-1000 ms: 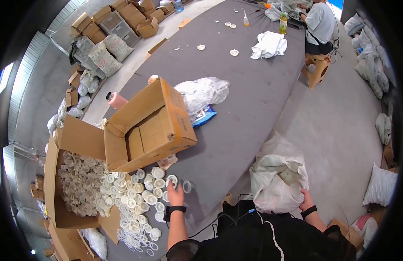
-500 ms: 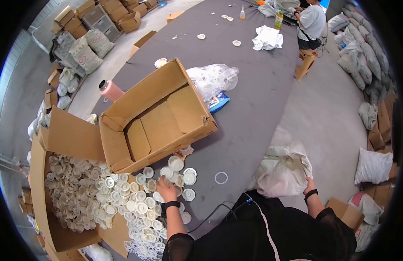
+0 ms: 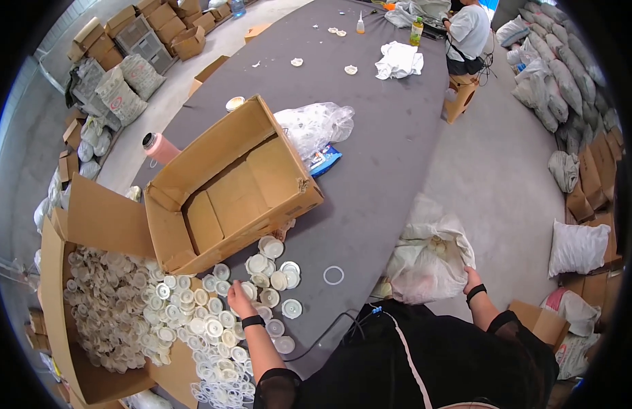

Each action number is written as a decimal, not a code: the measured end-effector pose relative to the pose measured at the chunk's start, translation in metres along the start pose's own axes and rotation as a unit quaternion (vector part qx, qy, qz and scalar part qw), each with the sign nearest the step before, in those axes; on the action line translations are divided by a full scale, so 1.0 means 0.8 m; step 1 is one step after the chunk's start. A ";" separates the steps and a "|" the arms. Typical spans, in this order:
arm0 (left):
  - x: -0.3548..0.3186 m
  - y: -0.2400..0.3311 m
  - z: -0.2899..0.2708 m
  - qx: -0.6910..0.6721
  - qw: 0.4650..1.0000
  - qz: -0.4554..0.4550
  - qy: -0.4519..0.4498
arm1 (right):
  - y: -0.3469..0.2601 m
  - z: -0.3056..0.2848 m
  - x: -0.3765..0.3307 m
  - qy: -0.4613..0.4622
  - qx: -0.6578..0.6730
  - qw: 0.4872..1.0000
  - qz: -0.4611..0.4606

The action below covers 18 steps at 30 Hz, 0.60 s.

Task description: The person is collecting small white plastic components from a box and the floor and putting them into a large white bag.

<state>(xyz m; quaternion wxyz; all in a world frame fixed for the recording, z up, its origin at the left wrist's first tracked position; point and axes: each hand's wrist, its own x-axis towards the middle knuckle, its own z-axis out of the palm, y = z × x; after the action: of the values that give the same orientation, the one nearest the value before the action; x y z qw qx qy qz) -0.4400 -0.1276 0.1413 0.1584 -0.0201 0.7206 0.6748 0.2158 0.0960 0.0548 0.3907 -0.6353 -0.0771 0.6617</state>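
Round, translucent whitish plastic lids spill from an open cardboard box (image 3: 53,293) onto the grey-covered table (image 3: 377,198). My left hand (image 3: 241,298) is at the right side of this heap of lids (image 3: 213,327), fingers stretched out and touching or just above them; their tips are partly hidden. Just right of it lies a small cluster of lids (image 3: 279,279). My right hand (image 3: 472,280) grips the rim of a white sack (image 3: 425,269) hanging open beside the table edge, with a few pale pieces visible inside.
An empty, tilted cardboard box (image 3: 227,198) stands beyond the lids. Near it are a pink bottle (image 3: 162,148) and a clear plastic bag (image 3: 319,126). A white ring (image 3: 333,275) lies alone on the table. A person (image 3: 469,34) sits at the far end; sacks (image 3: 561,82) line the right side.
The whole view has shifted, so the scene sits further left. My left hand has drawn slightly left, leaving more of the lid cluster uncovered. My right hand keeps hold of the sack rim.
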 end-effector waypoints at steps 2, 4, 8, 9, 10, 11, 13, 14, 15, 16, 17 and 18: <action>0.014 0.002 0.004 0.072 0.996 -0.005 -0.043 | 0.003 -0.003 0.001 0.010 -0.005 1.000 -0.011; 0.021 0.001 0.006 0.117 0.990 0.005 -0.075 | 0.005 -0.003 -0.002 0.021 -0.011 1.000 -0.021; 0.010 -0.005 0.022 0.463 0.871 0.105 -0.122 | 0.005 0.001 -0.017 0.035 -0.004 0.999 -0.015; 0.004 -0.002 0.028 0.568 0.799 0.147 -0.131 | 0.007 0.002 -0.021 0.044 -0.004 0.999 -0.015; 0.014 -0.014 0.019 0.535 0.820 0.113 -0.168 | 0.009 0.005 -0.020 0.041 -0.005 0.999 -0.013; 0.010 -0.007 0.027 0.535 0.819 0.114 -0.175 | 0.012 -0.004 -0.016 0.044 -0.002 0.999 -0.021; 0.006 0.008 0.038 0.518 0.823 0.023 -0.230 | 0.017 -0.014 -0.008 0.048 0.001 0.998 -0.029; 0.007 0.003 0.034 0.518 0.823 0.023 -0.232 | 0.018 -0.017 -0.005 0.058 -0.003 0.998 -0.025; 0.008 -0.006 0.025 0.496 0.837 0.053 -0.227 | 0.019 -0.020 -0.002 0.067 -0.006 0.998 -0.020; 0.010 -0.012 0.011 0.474 0.850 0.082 -0.215 | 0.021 -0.017 0.002 0.065 -0.007 0.998 -0.019; 0.010 -0.018 0.002 0.474 0.850 0.082 -0.216 | 0.021 -0.017 0.002 0.063 -0.008 0.998 -0.018; 0.009 -0.024 -0.007 0.383 0.889 0.109 -0.227 | 0.021 -0.018 0.003 0.062 -0.009 0.998 -0.018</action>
<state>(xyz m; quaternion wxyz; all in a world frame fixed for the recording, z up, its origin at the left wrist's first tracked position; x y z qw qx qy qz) -0.4432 -0.1333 0.1214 0.2385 0.2748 0.8649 0.3458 0.2222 0.0804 0.0402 0.4010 -0.6768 -0.0701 0.6134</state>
